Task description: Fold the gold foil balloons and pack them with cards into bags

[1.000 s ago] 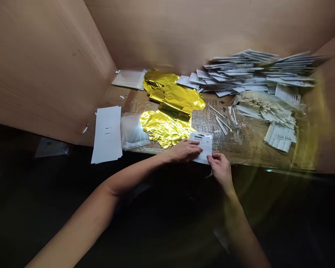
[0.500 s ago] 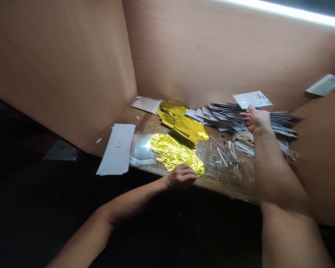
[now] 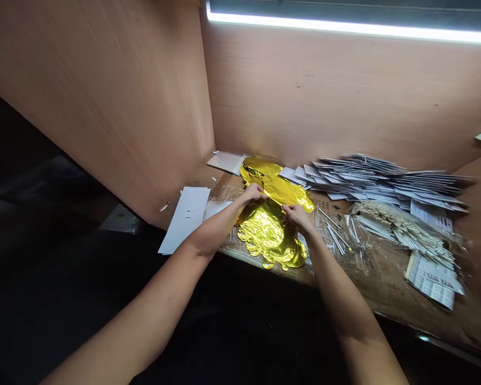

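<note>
A pile of flat gold foil balloons [image 3: 273, 235] lies on the wooden desk [image 3: 369, 272], with more gold foil [image 3: 282, 188] behind it. My left hand [image 3: 251, 192] has its fingers closed on the far left edge of the front gold foil balloon. My right hand [image 3: 295, 213] pinches the same piece at its far right edge. Both arms reach in from the bottom of the view.
A fanned stack of white packets [image 3: 380, 179] lies at the back right. White sticks [image 3: 331, 224] and a clear bag of sticks [image 3: 401, 230] sit right of the foil. White paper sheets [image 3: 186, 216] and clear bags [image 3: 226, 161] lie left. Wooden partition walls [image 3: 144, 107] enclose the desk.
My right hand has put a white packet on the back stack and come back to the gold foil. My left hand moved from the desk's front edge up to the foil's far side.
</note>
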Demonstrator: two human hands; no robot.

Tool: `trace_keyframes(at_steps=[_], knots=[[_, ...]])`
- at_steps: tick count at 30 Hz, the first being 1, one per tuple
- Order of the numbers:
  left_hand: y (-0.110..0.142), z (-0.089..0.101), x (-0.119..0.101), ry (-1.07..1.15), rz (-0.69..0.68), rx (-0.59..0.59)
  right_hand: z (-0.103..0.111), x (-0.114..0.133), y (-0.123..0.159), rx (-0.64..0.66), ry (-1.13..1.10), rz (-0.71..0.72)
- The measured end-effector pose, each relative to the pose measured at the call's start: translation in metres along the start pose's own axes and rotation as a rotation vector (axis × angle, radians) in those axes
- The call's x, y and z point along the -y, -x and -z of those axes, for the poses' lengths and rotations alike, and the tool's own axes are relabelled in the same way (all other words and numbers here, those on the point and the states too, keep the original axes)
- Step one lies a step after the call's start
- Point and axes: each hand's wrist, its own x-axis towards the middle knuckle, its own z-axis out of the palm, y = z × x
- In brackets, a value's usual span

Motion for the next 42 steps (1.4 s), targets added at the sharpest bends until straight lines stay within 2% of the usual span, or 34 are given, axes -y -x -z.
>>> trace_keyframes(at_steps=[4, 7, 9, 13, 17, 19, 22, 24, 26, 28, 31, 35, 37, 39, 42], knots=[[-0.001, 0.01, 0.002, -0.06, -0.097, -0.018, -0.006, -0.011, -0.003, -0.004, 0.056, -0.001], [-0.014, 0.025, 0.0, -0.111, -0.173, -0.054, 0.0, -0.015, 0.0, -0.036, 0.118, 0.024], [-0.023, 0.036, -0.004, -0.138, -0.212, -0.078, 0.007, -0.008, 0.003, -0.104, 0.175, 0.076], [-0.033, 0.046, -0.022, -0.163, -0.316, -0.097, 0.026, 0.036, 0.002, -0.299, 0.259, 0.268], [-0.038, 0.042, -0.047, -0.214, -0.528, -0.198, 0.048, 0.099, -0.007, -0.331, 0.463, 0.6], [-0.041, 0.041, -0.062, -0.273, -0.625, -0.282, 0.061, 0.125, -0.009, -0.348, 0.59, 0.674], [-0.042, 0.046, -0.085, -0.33, -0.762, -0.365, 0.083, 0.146, 0.0, -0.393, 0.658, 0.692], [-0.035, 0.051, -0.096, -0.334, -0.86, -0.38, 0.095, 0.148, 0.016, -0.459, 0.683, 0.781], [-0.017, 0.055, -0.099, -0.322, -0.944, -0.35, 0.101, 0.14, 0.04, -0.55, 0.732, 0.906], [0.012, 0.053, -0.092, -0.313, -1.008, -0.27, 0.1, 0.121, 0.069, -0.579, 0.809, 0.997], [0.07, 0.035, -0.057, -0.332, -1.102, -0.121, 0.084, 0.071, 0.117, -0.435, 0.877, 1.029], [0.154, -0.009, 0.01, -0.407, -1.235, -0.014, 0.042, -0.021, 0.171, -0.198, 0.744, 1.066], [0.188, -0.03, 0.037, -0.447, -1.209, 0.064, 0.022, -0.06, 0.192, -0.114, 0.657, 1.043], [0.212, -0.045, 0.053, -0.473, -1.154, 0.151, 0.007, -0.086, 0.21, -0.053, 0.584, 1.012], [0.227, -0.053, 0.058, -0.468, -1.074, 0.228, -0.003, -0.1, 0.229, -0.045, 0.489, 0.912]])
